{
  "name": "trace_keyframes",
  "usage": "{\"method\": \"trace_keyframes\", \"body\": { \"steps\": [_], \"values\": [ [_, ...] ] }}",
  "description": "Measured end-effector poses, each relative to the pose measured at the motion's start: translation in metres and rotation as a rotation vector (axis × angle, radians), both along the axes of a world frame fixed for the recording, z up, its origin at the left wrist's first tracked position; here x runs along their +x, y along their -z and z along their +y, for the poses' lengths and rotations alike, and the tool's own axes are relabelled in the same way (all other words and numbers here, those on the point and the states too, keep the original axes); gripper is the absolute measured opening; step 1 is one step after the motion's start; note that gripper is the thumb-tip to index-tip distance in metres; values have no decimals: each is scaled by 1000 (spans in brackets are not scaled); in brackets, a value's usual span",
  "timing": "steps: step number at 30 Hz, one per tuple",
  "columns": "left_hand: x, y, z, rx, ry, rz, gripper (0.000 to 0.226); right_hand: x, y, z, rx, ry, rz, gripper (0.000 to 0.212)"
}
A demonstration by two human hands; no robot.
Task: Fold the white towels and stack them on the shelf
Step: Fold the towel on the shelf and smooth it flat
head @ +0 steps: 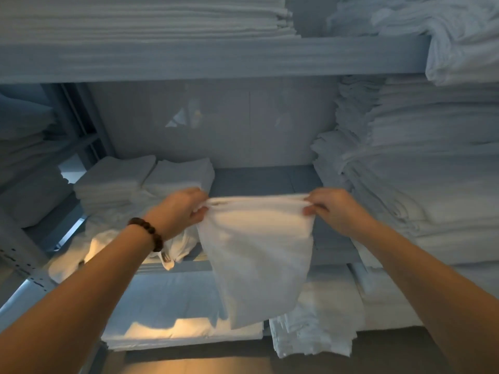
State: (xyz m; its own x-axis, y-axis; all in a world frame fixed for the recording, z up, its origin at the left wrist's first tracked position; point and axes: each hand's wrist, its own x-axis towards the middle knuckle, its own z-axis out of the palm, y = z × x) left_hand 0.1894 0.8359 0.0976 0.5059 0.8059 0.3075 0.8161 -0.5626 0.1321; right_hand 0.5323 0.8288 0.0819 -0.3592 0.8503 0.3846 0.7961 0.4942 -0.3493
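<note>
A white towel (256, 255) hangs in front of the middle shelf (259, 180), held up by its top edge. My left hand (183, 209), with a dark bead bracelet on its wrist, pinches the top left corner. My right hand (332, 209) pinches the top right corner. The towel drops down past the shelf's front edge. Two low stacks of folded white towels (140, 176) sit at the shelf's back left. Loose unfolded towels (108, 241) lie crumpled on the shelf under my left forearm.
A tall pile of folded linen (421, 171) fills the shelf's right side. Bare shelf surface shows between the stacks. More linen lies on the upper shelf (151, 20) and the lower shelf (183, 314). A metal upright (24, 265) stands at the left.
</note>
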Motion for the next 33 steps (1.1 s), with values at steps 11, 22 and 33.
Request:
{"method": "trace_keyframes", "body": {
  "steps": [11, 22, 33],
  "values": [
    [35, 39, 26, -114, -41, 58, 15, 22, 23, 6, -117, 191, -193, 21],
    [15, 40, 54, -88, 33, 61, 18, 8, 4, 22, -35, 111, -91, 18],
    [5, 27, 77, -44, 67, -290, 26, -6, -8, 32, -185, 184, 535, 30]
  ]
}}
